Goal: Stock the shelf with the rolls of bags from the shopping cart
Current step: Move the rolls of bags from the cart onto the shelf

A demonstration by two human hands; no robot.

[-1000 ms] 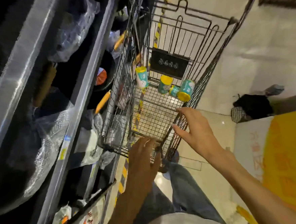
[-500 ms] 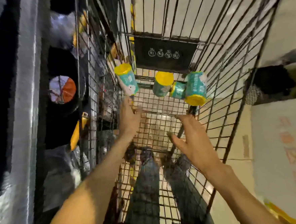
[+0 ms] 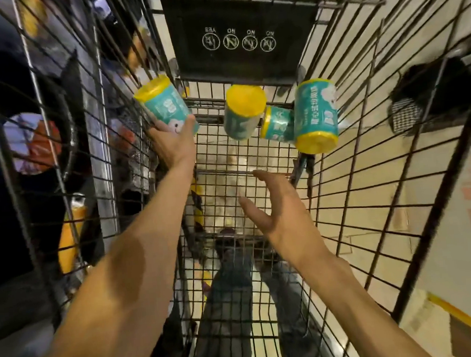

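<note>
Nearest, the right hand (image 3: 279, 203) hangs spread and empty over the shopping cart (image 3: 367, 169) floor, probably lined up for the three rolls of bags ahead of it: a big one (image 3: 315, 115), a small one (image 3: 276, 124) and a yellow-capped one (image 3: 242, 112) lying in a cluster. Further in, the left hand (image 3: 172, 143) closes on a fourth roll (image 3: 164, 106) against the wire side, likely to lift it. Its fingertips are hidden behind that roll. Beyond the left hand, the shelf (image 3: 96, 118) shows only dark, blurred goods through the bars.

Four rolls lie at the cart's (image 3: 366, 147) far end: one roll (image 3: 165, 108) at left in the left hand (image 3: 174, 143), three rolls (image 3: 280, 114) grouped right, right hand (image 3: 278, 206) nearer, shelf (image 3: 102, 165) left of cart.
</note>
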